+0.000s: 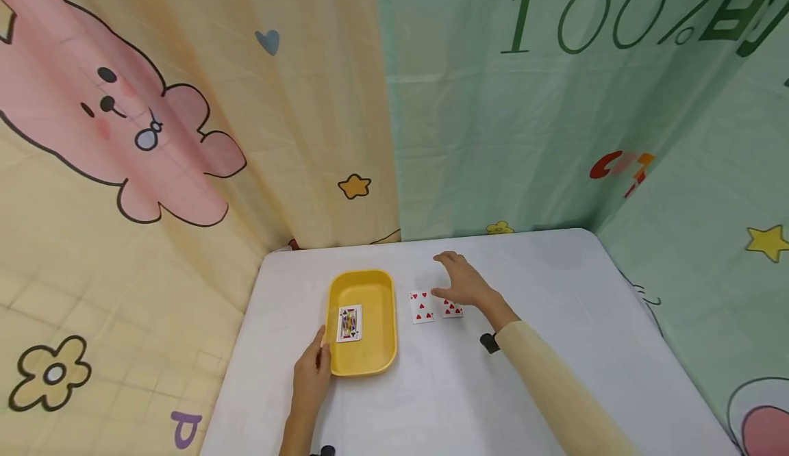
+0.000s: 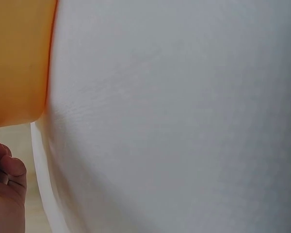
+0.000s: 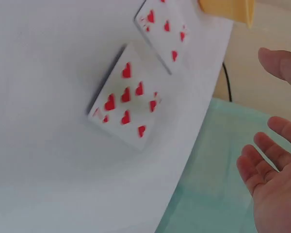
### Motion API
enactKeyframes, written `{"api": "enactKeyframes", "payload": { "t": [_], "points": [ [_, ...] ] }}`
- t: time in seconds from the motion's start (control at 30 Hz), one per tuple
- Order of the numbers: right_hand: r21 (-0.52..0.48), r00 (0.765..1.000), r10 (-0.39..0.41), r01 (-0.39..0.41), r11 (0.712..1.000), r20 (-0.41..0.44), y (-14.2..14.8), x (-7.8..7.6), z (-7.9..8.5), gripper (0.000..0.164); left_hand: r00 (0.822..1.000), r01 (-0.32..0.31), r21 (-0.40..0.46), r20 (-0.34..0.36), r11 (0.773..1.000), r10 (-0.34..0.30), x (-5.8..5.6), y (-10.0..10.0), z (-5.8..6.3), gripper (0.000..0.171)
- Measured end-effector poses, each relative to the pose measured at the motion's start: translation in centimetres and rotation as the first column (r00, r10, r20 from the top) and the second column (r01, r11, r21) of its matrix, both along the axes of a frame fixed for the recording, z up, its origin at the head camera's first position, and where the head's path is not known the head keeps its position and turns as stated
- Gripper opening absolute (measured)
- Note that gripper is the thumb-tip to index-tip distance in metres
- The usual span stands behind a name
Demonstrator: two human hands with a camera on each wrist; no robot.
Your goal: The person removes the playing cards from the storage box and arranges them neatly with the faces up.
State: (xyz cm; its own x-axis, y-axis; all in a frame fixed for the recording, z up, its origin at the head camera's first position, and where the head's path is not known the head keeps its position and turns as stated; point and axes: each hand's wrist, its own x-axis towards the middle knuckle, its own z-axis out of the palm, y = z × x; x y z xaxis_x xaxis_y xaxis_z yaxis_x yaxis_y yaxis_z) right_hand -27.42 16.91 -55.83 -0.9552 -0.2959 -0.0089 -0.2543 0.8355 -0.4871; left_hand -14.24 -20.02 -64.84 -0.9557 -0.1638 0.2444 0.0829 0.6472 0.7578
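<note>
A yellow tray (image 1: 377, 346) sits on the white table, with a face-up king playing card (image 1: 349, 324) lying inside it. My left hand (image 1: 313, 372) grips the tray's left rim near the lower corner. In the left wrist view that hand (image 2: 8, 187) shows curled fingers close under the orange-looking tray (image 2: 19, 63). To the right of the tray lie two face-up heart cards, a left one (image 1: 422, 307) and a right one (image 1: 453, 310). Above the right card my right hand (image 1: 465, 283) hovers, thumb and fingers spread and holding nothing. The right wrist view shows the nearer heart card (image 3: 127, 99) whole.
The white table (image 1: 524, 387) runs back to a cream curtain (image 1: 320, 100) and a green curtain (image 1: 456, 120). Black bands sit at both wrists; the right band (image 1: 490, 342) is near the sleeve cuff.
</note>
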Motion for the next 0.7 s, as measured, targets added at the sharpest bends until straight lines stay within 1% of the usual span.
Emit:
{"api": "enactKeyframes", "payload": {
  "t": [0.1, 0.2, 0.4, 0.53, 0.6, 0.7],
  "points": [
    [-0.021, 1.0, 0.021, -0.021, 1.0, -0.019, -2.1, -0.1, 1.3, 0.077, 1.0, 0.001, 0.005, -0.004, 1.0, -0.001, -0.1, 0.1, 0.0, 0.045],
    [-0.041, 0.998, 0.054, -0.055, 0.998, -0.042, -4.2, -0.3, 2.2, 0.076, 1.0, -0.002, 0.005, 0.001, 1.0, 0.002, -0.1, 0.1, 0.0, 0.045],
    [-0.052, 0.987, 0.132, -0.137, 0.989, -0.087, -8.7, -0.4, 3.3, 0.081, 1.0, -0.007, 0.015, -0.017, 1.0, 0.007, 0.0, 0.2, 0.1, 0.044],
    [-0.048, 0.981, 0.171, -0.176, 0.983, -0.088, -11.3, -0.4, 3.2, 0.086, 1.0, 0.0, 0.015, -0.014, 1.0, 0.001, -0.2, 0.2, 0.1, 0.045],
    [-0.046, 0.979, 0.189, -0.192, 0.98, -0.071, -12.6, -0.3, 2.7, 0.087, 1.0, 0.005, 0.017, -0.006, 1.0, -0.005, -0.2, 0.1, 0.1, 0.045],
    [-0.044, 0.977, 0.212, -0.214, 0.976, -0.037, -14.5, -0.2, 1.9, 0.089, 1.0, 0.007, 0.021, -0.013, 1.0, -0.007, -0.1, -0.1, 0.1, 0.045]
  ]
}}
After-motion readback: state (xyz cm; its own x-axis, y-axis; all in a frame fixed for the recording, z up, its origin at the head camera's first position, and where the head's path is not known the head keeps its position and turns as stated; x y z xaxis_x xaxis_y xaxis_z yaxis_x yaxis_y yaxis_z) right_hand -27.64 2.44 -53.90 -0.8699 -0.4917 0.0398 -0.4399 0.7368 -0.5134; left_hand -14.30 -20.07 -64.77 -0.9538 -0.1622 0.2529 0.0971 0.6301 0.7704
